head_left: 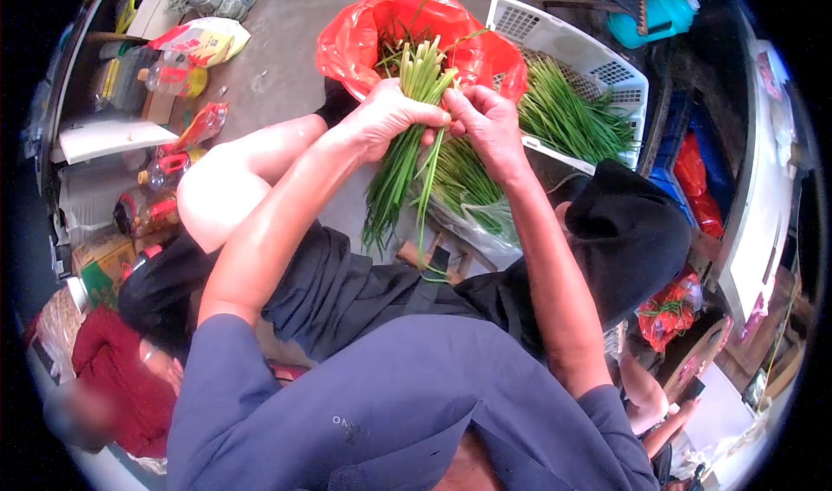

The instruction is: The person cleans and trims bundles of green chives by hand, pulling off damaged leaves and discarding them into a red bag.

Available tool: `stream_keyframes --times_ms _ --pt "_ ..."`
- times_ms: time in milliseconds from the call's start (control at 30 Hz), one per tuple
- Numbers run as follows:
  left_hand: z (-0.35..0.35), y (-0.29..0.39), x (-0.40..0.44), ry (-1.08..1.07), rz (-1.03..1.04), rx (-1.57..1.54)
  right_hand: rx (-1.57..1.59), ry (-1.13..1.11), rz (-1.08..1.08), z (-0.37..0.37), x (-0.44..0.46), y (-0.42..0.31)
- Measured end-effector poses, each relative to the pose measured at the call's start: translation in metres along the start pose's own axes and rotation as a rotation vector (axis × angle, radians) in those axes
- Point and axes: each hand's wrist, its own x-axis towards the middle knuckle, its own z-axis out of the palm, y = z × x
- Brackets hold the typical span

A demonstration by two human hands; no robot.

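My left hand (386,120) is closed around a bunch of long green stalks (392,183), pale cut ends up and green leaves hanging down. Close to its right, my right hand (485,125) pinches at the pale ends of a few stalks at the bunch's edge. Behind both hands stands a red plastic bag (360,36), open at the top, with loose greens inside. More green stalks (572,114) lie in a white plastic basket (637,84) at the right. Below my right hand, another pile of greens (464,175) rests on a clear plastic bag (492,247).
Bottles (173,79) and packets stand on the left. A teal container (654,16) is at the top right, above a blue crate (667,179). A person in a red top (121,378) is at the lower left; another person's hand (685,417) holds a phone at the lower right.
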Motion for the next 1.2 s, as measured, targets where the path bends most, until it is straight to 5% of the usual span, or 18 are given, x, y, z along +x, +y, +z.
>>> stream_keyframes --times_ms 233,533,800,1200 --pt "-0.006 -0.004 0.004 0.033 0.003 0.063 -0.234 0.014 -0.096 0.000 0.003 0.007" --pt "-0.006 0.001 0.002 0.060 0.007 0.101 0.052 0.144 0.089 -0.004 0.007 0.002" --pt "-0.004 0.005 0.001 0.045 0.035 0.095 0.155 0.015 0.126 0.005 0.008 0.004" --pt "-0.009 -0.002 0.005 0.030 0.008 0.190 -0.243 -0.040 -0.040 0.001 0.010 0.014"
